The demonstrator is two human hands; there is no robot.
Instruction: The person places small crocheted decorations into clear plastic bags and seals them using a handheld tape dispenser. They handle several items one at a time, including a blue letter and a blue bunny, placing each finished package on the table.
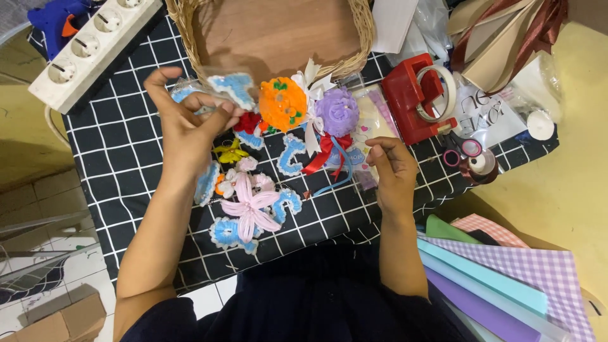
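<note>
Left hand (187, 130) was raised over the checked cloth (120, 152) on the tabletop, its grip pinching a blue-and-white fuzzy letter piece in a clear wrapper (229, 88), at about 10 o'clock from the pink fuzzy flower (250, 209). Right hand (392, 168) sat at 3 o'clock, fingers curled narrow; I couldn't tell if it held anything. As I judged it, pinching the wrapper by its edge, not the fuzz, and keeping it clear of the orange pom-pom (282, 104) would avoid crushing.

Tiled floor (44, 190), yellow wall (570, 183).
</note>
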